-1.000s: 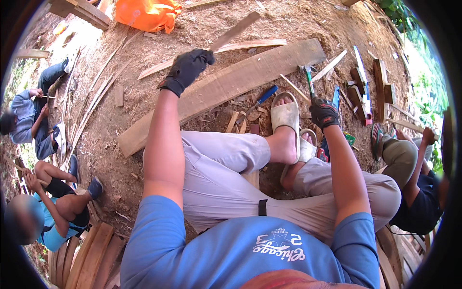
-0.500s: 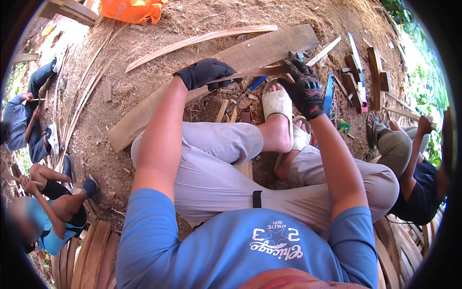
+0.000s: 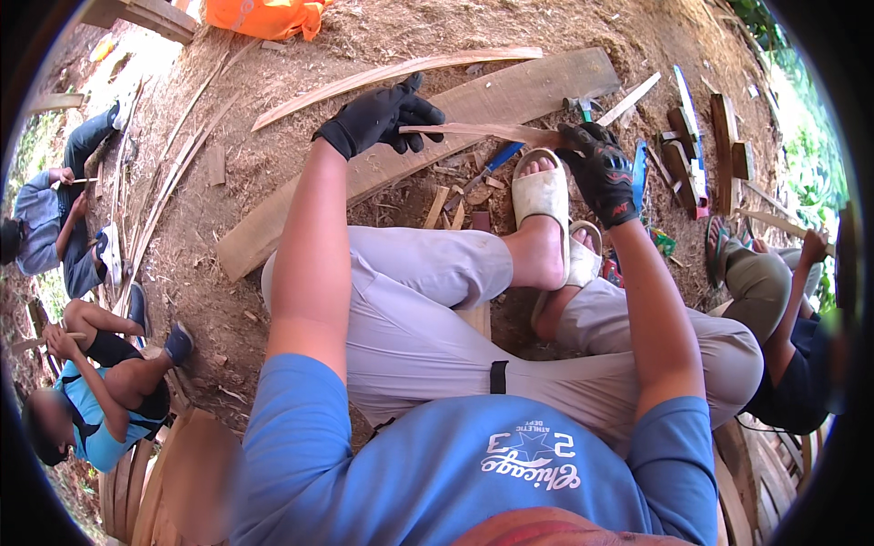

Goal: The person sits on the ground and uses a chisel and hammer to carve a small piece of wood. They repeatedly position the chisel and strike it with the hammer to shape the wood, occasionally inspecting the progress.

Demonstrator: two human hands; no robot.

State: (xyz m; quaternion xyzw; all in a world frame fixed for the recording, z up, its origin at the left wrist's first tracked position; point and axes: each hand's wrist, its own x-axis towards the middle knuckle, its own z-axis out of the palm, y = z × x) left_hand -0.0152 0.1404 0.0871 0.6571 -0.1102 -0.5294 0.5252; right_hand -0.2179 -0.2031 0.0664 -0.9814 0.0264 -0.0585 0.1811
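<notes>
A thin, slightly bent strip of wood (image 3: 492,131) hangs level above the ground, beyond my knees. Its right end sits in my right hand (image 3: 603,177), whose black-gloved fingers are closed round it. My left hand (image 3: 387,116), also in a black glove, has its fingers spread at the strip's left end. That end lies against the fingers, which do not wrap it. Beneath the strip, a wide wooden plank (image 3: 528,98) lies slantwise on the ground. A blue-handled tool (image 3: 503,157) rests near my sandalled foot (image 3: 541,196).
Past my right hand are a hammer (image 3: 584,106), a blue tool (image 3: 640,178) and wooden blocks (image 3: 726,146). A long curved strip (image 3: 391,71) and an orange bag (image 3: 264,16) lie farther off. People sit at left (image 3: 114,400) and right (image 3: 792,364), holding wood pieces.
My left hand has gone from closed round the strip to spread fingers, baring the strip's left end. The right hand keeps its hold. The whole view has shifted slightly.
</notes>
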